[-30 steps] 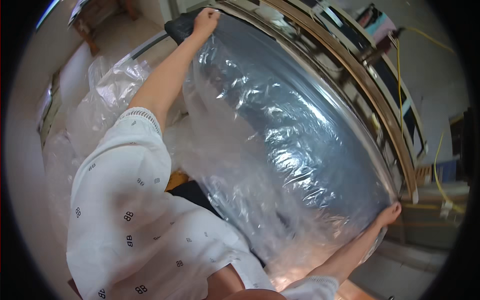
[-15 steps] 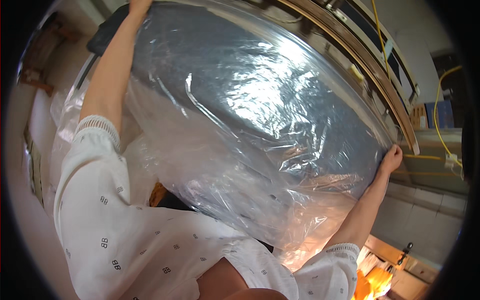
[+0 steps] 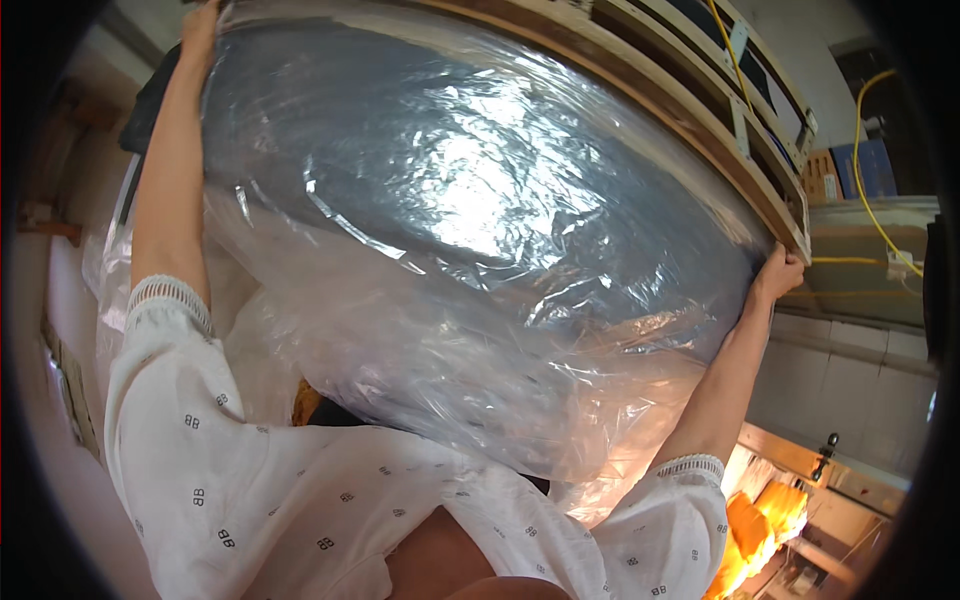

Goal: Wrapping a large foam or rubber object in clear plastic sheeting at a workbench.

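Note:
A large dark grey padded-looking piece (image 3: 330, 150) spans the view, wrapped in a loose, shiny clear plastic sheet (image 3: 400, 310). My arms are spread wide across it. At the far left corner my left hand (image 3: 203, 22) is closed on the plastic's edge; its fingers are partly cut off by the picture's rim. On the right side my right hand (image 3: 778, 272) is closed on the plastic's edge, fingers curled, just below the end of a wooden frame (image 3: 690, 130). The plastic's lower part hangs in folds against my body.
The slatted wooden frame runs along the far edge of the wrapped piece. A yellow cord (image 3: 862, 150) hangs at the right, near a blue box (image 3: 872, 168) on a shelf. Brightly lit orange material (image 3: 760, 525) lies at the lower right.
Both hands and the wrapped piece have shifted left in the picture. The far edge of the plastic and my right hand are now closer to the wooden frame.

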The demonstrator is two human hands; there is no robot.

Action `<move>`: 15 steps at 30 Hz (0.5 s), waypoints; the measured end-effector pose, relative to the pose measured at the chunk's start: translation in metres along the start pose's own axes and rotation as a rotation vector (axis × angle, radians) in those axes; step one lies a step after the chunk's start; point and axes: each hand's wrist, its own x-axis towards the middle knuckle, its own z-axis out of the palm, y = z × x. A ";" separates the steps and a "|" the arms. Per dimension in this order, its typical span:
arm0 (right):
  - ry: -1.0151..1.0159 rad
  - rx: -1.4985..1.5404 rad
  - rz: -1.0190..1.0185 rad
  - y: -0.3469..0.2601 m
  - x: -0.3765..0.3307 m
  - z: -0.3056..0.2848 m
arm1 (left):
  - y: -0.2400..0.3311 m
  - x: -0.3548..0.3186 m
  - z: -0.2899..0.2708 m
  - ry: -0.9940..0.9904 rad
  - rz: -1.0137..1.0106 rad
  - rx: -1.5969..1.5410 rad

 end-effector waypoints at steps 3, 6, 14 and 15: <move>-0.018 0.115 0.021 -0.008 -0.003 0.008 | 0.013 0.004 -0.016 0.275 -0.325 -0.265; -0.016 0.190 0.072 -0.011 -0.002 0.009 | 0.015 0.009 -0.025 0.357 -0.374 -0.169; -0.319 -0.152 0.159 -0.025 -0.004 -0.008 | 0.027 -0.008 -0.014 -0.182 -0.108 0.964; -0.311 -0.151 0.174 -0.027 -0.012 -0.020 | 0.031 -0.008 -0.027 -0.114 -0.180 0.618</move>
